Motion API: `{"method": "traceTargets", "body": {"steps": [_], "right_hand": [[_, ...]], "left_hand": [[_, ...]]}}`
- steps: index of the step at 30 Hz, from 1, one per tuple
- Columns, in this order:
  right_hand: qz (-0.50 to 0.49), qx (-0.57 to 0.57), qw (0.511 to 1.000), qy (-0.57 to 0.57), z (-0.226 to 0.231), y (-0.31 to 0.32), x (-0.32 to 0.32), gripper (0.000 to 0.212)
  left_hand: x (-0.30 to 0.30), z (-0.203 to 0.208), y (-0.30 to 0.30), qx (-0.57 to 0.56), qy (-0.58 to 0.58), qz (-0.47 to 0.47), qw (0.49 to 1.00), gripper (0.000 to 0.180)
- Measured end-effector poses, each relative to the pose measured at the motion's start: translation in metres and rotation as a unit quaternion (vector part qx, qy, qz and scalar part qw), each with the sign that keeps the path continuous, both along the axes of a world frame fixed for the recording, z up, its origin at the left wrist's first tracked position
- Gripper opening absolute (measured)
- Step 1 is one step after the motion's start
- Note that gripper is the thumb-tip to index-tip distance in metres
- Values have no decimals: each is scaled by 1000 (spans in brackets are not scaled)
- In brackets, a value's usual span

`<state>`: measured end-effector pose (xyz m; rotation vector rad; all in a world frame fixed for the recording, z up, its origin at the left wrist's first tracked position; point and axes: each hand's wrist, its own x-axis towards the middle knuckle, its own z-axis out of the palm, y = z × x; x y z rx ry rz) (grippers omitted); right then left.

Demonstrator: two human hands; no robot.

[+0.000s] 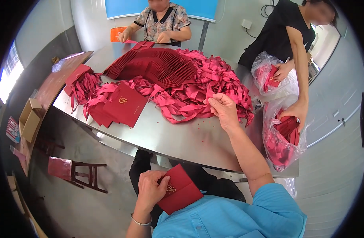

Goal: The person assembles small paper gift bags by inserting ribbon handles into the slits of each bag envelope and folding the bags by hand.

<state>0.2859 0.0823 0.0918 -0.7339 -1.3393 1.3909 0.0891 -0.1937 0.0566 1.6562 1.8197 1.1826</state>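
Nearest to us, above our lap, our left hand [153,188] had its thumb and fingers closed on the left edge of a red paper piece [184,192], folded across, with a gold emblem beside the thumb. It lay against our blue shirt [229,216], tilted. We judged it light and fairly stiff, likely to crease if squeezed and perhaps a little slippery on its smooth face, so a flat hold at the edge, off the emblem, seemed best.

Farther out, over the metal table [182,137], our right hand [223,109] made a narrow pinch, thumb against forefinger, on a pink-red ribbon [210,92] at the near side of a tangled ribbon heap [229,81]. The ribbon looked soft, limp and sleek; we would have taken it near its end, between the fingertips, where it could snag least on its neighbours.

To the left on the table lay more red pieces [126,105], flat and overlapping. To the right, a co-worker in black had both hands at clear plastic bags [271,152] of red pieces. Beyond the heap stood a fanned row of red pieces [150,65], and past it sat another co-worker in a patterned shirt [162,25].
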Motion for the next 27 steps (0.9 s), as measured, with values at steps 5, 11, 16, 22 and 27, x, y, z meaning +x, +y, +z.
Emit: {"method": "traceTargets", "body": {"steps": [5,11,16,22,27], "right_hand": [[-1,42,998,54,20,1,15,8],[-76,42,996,30,47,-1,14,12],[-150,225,952,145,87,-12,6,8],[-260,364,883,-140,85,-36,13,2],[-57,420,883,-204,34,-68,-8,7]], "left_hand": [[4,9,9,-13,0,-20,1000,12],[4,-1,3,-44,28,-48,997,11],[6,-3,-3,-58,-46,-21,997,8],[-11,-13,-5,-113,-104,-21,988,10],[-18,-10,3,-145,-5,0,989,13]]}}
